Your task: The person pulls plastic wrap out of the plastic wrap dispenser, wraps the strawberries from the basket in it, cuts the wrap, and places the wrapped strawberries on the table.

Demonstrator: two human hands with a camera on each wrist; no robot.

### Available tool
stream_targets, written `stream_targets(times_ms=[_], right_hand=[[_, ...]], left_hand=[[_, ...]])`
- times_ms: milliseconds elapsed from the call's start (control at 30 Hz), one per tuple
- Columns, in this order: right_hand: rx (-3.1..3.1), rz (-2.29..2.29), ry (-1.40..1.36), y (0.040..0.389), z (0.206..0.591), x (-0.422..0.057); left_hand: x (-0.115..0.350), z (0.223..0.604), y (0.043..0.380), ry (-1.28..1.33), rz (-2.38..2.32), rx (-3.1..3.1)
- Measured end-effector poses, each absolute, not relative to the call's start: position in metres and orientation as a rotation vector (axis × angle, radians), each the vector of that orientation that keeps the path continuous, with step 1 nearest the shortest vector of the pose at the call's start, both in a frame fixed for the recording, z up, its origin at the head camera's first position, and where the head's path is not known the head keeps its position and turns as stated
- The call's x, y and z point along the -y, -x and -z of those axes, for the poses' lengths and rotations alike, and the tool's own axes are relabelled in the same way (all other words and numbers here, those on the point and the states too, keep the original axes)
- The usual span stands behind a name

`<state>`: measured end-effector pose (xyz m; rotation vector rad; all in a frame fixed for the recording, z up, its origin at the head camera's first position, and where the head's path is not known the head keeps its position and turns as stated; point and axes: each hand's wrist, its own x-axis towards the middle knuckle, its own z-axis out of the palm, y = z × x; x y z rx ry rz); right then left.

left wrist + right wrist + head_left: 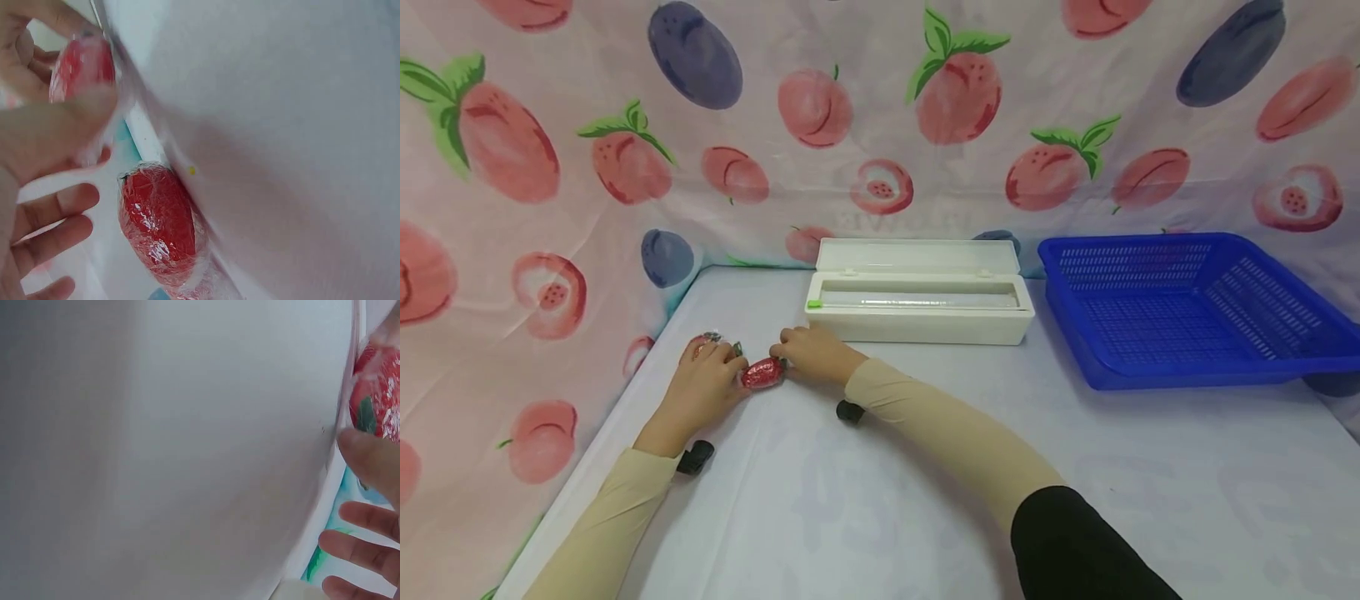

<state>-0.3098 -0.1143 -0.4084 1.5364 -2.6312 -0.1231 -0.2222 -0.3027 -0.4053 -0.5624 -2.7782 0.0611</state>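
Between the two hands is a red fruit (763,374) with a green leafy end, wrapped in clear cling film. In the left wrist view, the thumb of my left hand (703,379) lies across this wrapped fruit (82,65), pinching it and its film. My right hand (816,354) pinches the other end, its thumb beside the green leaf in the right wrist view; the other fingers are spread apart there. A second wrapped red fruit (159,219) lies just beyond my left hand, mostly covered by the fingers in the head view.
A white cling film dispenser (917,327) with its lid raised and a green slider stands behind the right hand. At the back right sits a blue plastic basket (1150,371). A fruit-patterned cloth (880,100) hangs behind the white table (880,500).
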Motion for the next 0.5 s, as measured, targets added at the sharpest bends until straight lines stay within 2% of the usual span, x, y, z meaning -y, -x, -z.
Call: stream_targets(times_ms=[500], right_hand=[[2.721, 0.085, -1.437, 0.323, 0.416, 0.148]], left_hand=[[0.31, 0.404, 0.223, 0.431, -0.084, 2.767]])
